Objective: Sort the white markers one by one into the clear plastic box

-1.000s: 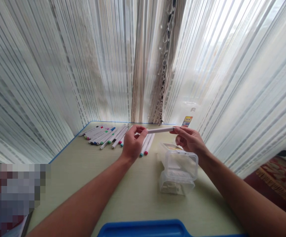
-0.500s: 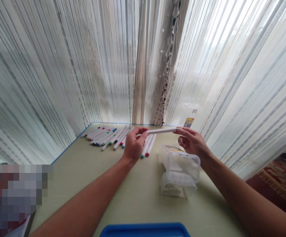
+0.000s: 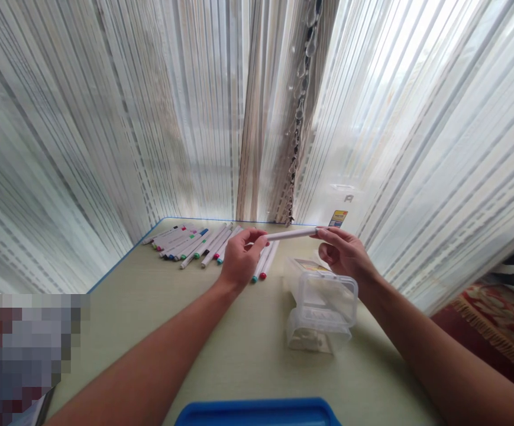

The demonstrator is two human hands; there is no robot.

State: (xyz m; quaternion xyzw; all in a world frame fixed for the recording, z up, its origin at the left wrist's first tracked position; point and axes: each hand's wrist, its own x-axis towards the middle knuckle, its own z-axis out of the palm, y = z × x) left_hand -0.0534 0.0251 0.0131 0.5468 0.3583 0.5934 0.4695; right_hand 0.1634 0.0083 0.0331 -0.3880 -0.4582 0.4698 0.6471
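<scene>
Between my two hands a white marker point(image 3: 290, 235) is held level above the table. My left hand point(image 3: 241, 256) pinches its left end and my right hand point(image 3: 344, 249) pinches its right end, so both tips are covered by fingers. Under and beside the left hand lie two white markers point(image 3: 265, 258), one with a teal end and one with a red end. A spread of several more white markers point(image 3: 186, 244) with coloured ends lies further left. Just below the right hand, a clear plastic case point(image 3: 327, 302) lies on its side with its lid open toward me.
A blue tray or lid point(image 3: 257, 412) shows at the near edge of the pale green table point(image 3: 159, 319). Another clear container with a yellow label point(image 3: 339, 218) stands at the back right, against the striped curtain point(image 3: 194, 106). A blurred-out patch covers the lower left.
Both hands keep their hold on the marker in nearly the same place. The whole view has shifted slightly.
</scene>
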